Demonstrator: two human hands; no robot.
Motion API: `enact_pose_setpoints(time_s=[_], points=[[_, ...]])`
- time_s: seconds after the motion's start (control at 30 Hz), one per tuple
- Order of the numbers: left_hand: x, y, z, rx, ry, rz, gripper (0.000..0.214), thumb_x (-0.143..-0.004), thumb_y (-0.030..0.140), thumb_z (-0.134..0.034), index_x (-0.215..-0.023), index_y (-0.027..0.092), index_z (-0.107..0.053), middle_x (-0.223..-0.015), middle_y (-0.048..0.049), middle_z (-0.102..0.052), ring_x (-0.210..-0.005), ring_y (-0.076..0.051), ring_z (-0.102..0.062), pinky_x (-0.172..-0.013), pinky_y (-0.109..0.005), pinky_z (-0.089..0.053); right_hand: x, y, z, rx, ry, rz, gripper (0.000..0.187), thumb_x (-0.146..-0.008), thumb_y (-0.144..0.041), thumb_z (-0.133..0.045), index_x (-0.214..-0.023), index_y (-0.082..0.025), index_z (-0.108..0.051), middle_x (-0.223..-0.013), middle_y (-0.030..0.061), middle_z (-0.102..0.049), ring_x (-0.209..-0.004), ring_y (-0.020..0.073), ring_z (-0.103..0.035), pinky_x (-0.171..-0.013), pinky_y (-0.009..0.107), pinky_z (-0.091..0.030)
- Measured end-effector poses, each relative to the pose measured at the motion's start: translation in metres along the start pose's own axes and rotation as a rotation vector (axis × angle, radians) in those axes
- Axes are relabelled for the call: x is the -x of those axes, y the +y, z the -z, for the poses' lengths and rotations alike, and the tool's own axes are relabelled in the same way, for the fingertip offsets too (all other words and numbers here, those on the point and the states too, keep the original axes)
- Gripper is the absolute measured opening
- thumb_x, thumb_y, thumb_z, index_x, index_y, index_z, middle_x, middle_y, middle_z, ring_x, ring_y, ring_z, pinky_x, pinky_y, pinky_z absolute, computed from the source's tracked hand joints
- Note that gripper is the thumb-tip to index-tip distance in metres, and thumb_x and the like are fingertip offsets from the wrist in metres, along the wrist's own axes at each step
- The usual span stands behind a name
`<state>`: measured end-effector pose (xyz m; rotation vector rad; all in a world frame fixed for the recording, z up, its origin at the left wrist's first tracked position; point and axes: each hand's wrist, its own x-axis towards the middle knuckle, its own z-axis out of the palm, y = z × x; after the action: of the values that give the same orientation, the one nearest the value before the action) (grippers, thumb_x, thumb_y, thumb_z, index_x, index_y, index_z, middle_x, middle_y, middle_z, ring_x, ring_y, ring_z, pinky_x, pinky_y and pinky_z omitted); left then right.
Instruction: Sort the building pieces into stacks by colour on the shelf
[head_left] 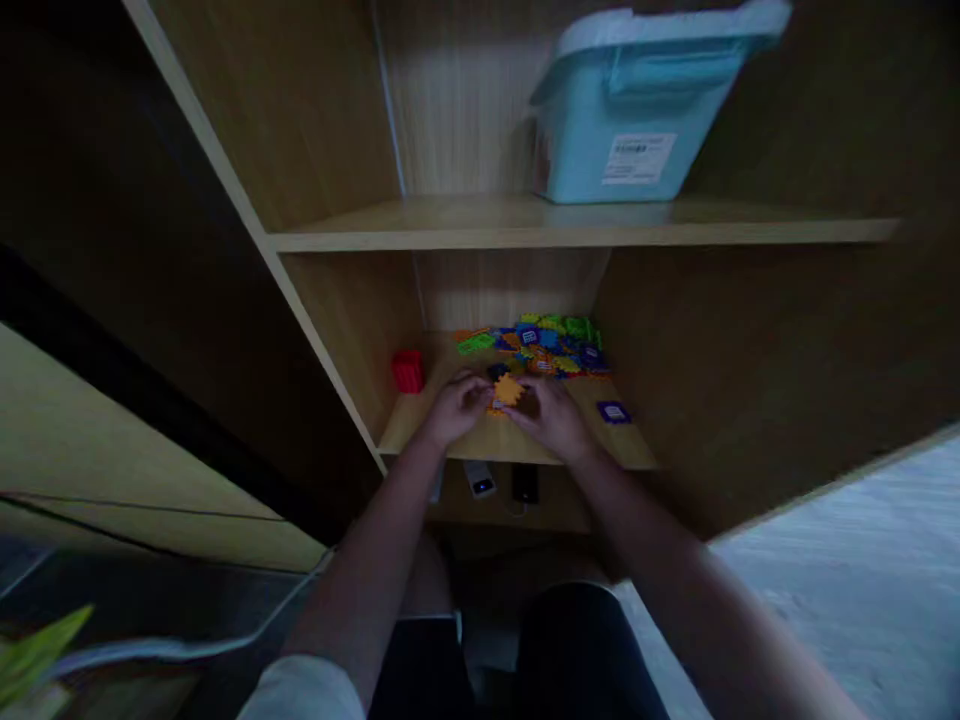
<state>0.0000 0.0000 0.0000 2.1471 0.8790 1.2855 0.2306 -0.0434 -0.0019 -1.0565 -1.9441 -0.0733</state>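
An orange toothed-edge plastic building piece (509,389) is between my two hands, above the lower shelf. My right hand (553,412) pinches it from the right side. My left hand (459,405) has its fingertips closed at its left edge. Just under it shows part of another orange piece with a pale marking, half hidden by the hands. Behind my fingers, a heap of colourful interlocking pieces (549,338) in green, blue, orange and purple lies against the back of the shelf. One dark purple square piece (614,412) lies apart on the right.
A red block-like object (409,371) stands at the left of the lower shelf (420,435). A light blue lidded bin (622,120) sits on the shelf above. Under the lower shelf are a white device (480,480) and a black one (525,484). Cabinet walls flank both sides.
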Motion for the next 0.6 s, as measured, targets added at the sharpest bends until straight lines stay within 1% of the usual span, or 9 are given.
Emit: enact_pose_setpoints(time_s=[0.1, 0.2, 0.33, 0.4, 0.47, 0.6], points=[[-0.0014, 0.0012, 0.0011, 0.043, -0.031, 0.002, 0.025, -0.103, 0.038, -0.066, -0.087, 0.019, -0.071, -0.092, -0.0048, -0.065, -0.091, -0.018, -0.063, -0.083, -0.031, -0.049, 0.0005, 0.0021, -0.0022, -0.021, -0.006, 0.01, 0.042, -0.096, -0.042, -0.081, -0.131, -0.026, -0.065, -0.123, 0.0131, -0.076, -0.113, 0.0356, -0.073, -0.101, 0.057, -0.061], [-0.002, -0.0001, 0.0014, 0.073, -0.033, 0.027, 0.022, -0.1, 0.036, -0.067, -0.087, 0.019, -0.071, -0.092, -0.0047, -0.066, -0.092, -0.019, -0.065, -0.085, -0.031, -0.05, 0.0009, 0.0038, -0.0038, -0.046, -0.014, 0.029, 0.042, -0.096, -0.042, -0.082, -0.131, -0.028, -0.066, -0.124, 0.0125, -0.076, -0.115, 0.0355, -0.073, -0.103, 0.057, -0.06], [-0.0013, -0.0033, 0.0015, 0.101, 0.029, 0.12, 0.013, -0.097, 0.03, -0.065, -0.09, 0.019, -0.068, -0.088, -0.0018, -0.066, -0.084, -0.017, -0.062, -0.079, -0.029, -0.047, 0.0019, 0.0047, -0.0049, -0.085, -0.023, 0.034, 0.039, -0.096, -0.04, -0.082, -0.131, -0.029, -0.066, -0.127, 0.0116, -0.075, -0.117, 0.0345, -0.073, -0.103, 0.055, -0.061], [-0.0006, -0.0036, 0.0022, 0.101, 0.073, 0.183, 0.011, -0.097, 0.028, -0.061, -0.09, 0.02, -0.065, -0.084, 0.0004, -0.064, -0.08, -0.016, -0.059, -0.076, -0.027, -0.046, 0.002, 0.004, -0.0046, -0.104, -0.022, 0.033, 0.036, -0.098, -0.038, -0.08, -0.13, -0.03, -0.067, -0.131, 0.0106, -0.075, -0.121, 0.0337, -0.073, -0.106, 0.055, -0.06], [-0.0001, -0.0028, 0.0032, 0.088, 0.09, 0.223, 0.011, -0.096, 0.026, -0.058, -0.089, 0.02, -0.064, -0.08, 0.0019, -0.062, -0.077, -0.015, -0.057, -0.074, -0.026, -0.044, 0.0017, 0.0025, -0.0035, -0.12, -0.024, 0.043, 0.034, -0.099, -0.036, -0.079, -0.13, -0.03, -0.067, -0.138, 0.0099, -0.074, -0.127, 0.033, -0.071, -0.11, 0.056, -0.058], [0.0001, -0.0004, 0.0042, 0.079, 0.036, 0.23, 0.01, -0.093, 0.025, -0.058, -0.086, 0.019, -0.062, -0.076, 0.0032, -0.06, -0.072, -0.014, -0.054, -0.069, -0.025, -0.042, 0.0008, 0.0002, -0.0007, -0.147, -0.066, 0.072, 0.035, -0.099, -0.033, -0.079, -0.131, -0.031, -0.066, -0.148, 0.0083, -0.07, -0.137, 0.0324, -0.067, -0.117, 0.058, -0.054]])
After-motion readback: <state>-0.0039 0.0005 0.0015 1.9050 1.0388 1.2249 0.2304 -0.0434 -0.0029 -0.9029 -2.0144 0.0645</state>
